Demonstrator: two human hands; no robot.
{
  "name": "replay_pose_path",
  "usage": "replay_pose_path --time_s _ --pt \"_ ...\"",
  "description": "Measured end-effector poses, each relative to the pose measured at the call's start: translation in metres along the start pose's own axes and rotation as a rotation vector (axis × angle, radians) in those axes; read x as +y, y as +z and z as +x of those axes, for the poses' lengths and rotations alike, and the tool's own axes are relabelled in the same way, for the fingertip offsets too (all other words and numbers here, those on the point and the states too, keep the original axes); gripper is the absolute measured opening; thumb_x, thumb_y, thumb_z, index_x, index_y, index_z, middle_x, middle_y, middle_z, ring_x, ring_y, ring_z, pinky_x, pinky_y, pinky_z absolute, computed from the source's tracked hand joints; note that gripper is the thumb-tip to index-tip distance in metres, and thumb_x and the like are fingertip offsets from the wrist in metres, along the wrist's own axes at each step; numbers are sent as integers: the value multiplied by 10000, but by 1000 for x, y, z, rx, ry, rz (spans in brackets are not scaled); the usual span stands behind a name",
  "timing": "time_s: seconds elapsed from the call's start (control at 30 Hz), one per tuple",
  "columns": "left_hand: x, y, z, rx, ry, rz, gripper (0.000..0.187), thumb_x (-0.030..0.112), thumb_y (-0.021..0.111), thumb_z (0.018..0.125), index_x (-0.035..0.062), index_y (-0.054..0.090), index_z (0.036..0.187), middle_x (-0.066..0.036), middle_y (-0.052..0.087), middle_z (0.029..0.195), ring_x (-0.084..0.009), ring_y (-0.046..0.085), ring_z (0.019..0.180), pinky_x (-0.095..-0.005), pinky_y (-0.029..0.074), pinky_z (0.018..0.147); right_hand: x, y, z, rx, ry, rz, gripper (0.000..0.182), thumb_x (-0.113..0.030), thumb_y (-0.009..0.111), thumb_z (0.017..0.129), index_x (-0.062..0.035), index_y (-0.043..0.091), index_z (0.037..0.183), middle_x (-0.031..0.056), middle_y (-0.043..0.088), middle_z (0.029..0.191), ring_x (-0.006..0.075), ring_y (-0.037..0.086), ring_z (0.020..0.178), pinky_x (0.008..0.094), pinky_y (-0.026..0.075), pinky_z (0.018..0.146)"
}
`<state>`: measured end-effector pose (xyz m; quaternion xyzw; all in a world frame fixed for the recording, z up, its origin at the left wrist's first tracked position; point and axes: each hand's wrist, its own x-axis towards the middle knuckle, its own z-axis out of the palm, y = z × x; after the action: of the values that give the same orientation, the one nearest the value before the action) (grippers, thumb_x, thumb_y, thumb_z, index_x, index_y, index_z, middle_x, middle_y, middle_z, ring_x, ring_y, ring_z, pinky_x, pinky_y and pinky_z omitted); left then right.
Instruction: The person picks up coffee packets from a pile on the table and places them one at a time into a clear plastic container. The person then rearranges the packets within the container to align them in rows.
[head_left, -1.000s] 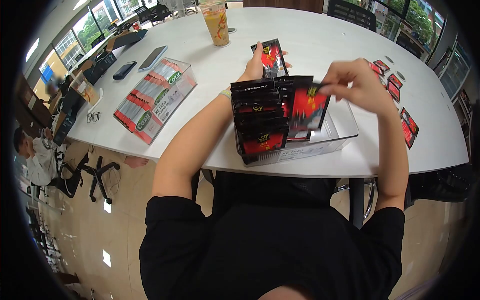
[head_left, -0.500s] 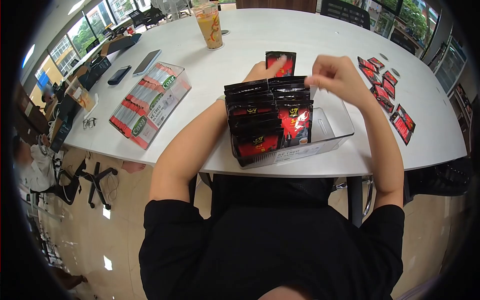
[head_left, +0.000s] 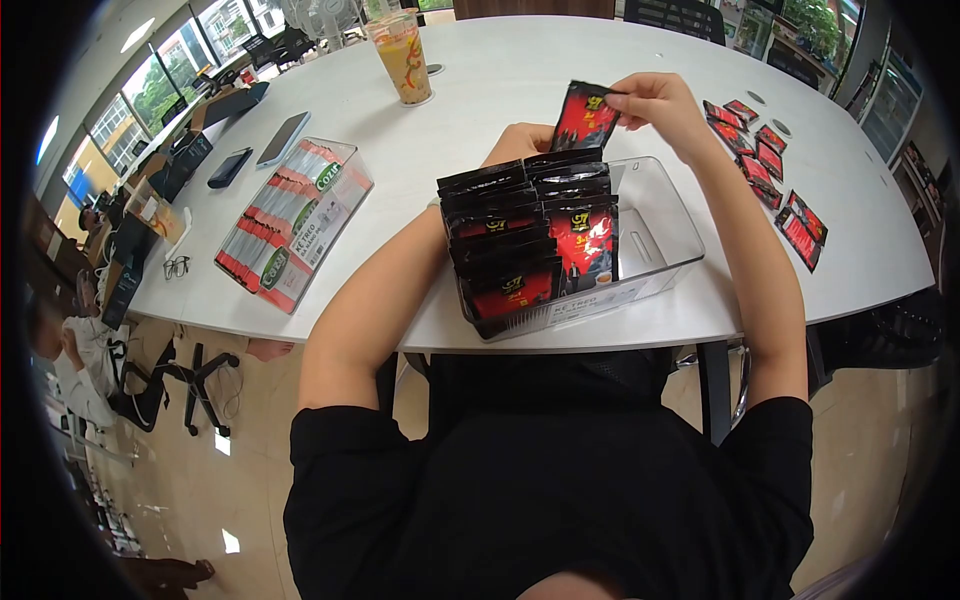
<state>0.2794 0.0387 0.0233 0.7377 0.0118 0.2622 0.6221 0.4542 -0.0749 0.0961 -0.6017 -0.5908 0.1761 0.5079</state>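
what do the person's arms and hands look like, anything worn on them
Both arms are bare from the short black sleeves down. The left hand has a pale green band at the wrist; the right hand wears no glove or ring that shows.

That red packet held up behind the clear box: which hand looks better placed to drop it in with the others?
Probably the right hand. It pinches the red packet by its top edge, above the clear box. The left hand sits mostly hidden behind the stacked packets.
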Motion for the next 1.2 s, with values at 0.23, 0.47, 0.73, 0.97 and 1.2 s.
replay_pose_path --time_s 0.23,0.47,0.73,0.97,1.2 --pt "4 -17 1 0 64 587 261 134 660 723 22 648 958 -85 658 800 -131 616 709 -249 488 665 -18 -37 -20 298 -158 253 194 -132 638 794 25 630 908 49 615 677 69 559 575 192 455 542" --pt "9 -18 -1 -44 24 565 255 128 662 708 -15 642 918 -109 655 795 -157 627 750 -248 485 692 -58 -3 -62 -339 -124 32 109 -95 664 763 12 656 779 57 615 605 84 570 497 189 447 455" --pt "8 -15 -2 -27 128 662 333 289 572 843 -35 646 857 -138 630 741 -186 594 672 -290 461 637 -62 24 -70 -418 -135 -176 135 -111 709 722 -5 634 687 47 567 490 90 563 429 190 417 412" --pt "10 -14 -3 -16 88 647 381 343 538 866 -20 652 856 -139 628 732 -191 591 673 -296 454 641 -63 11 -64 -332 -243 -267 174 -98 753 676 -18 618 750 9 520 463 42 490 430 178 352 412" --pt "9 -15 -2 -46 161 811 317 298 576 840 1 640 929 -124 624 819 -187 595 760 -280 456 692 55 -77 -26 456 -146 -931 361 -357 656 759 -23 640 897 103 652 775 243 631 744 342 493 662"
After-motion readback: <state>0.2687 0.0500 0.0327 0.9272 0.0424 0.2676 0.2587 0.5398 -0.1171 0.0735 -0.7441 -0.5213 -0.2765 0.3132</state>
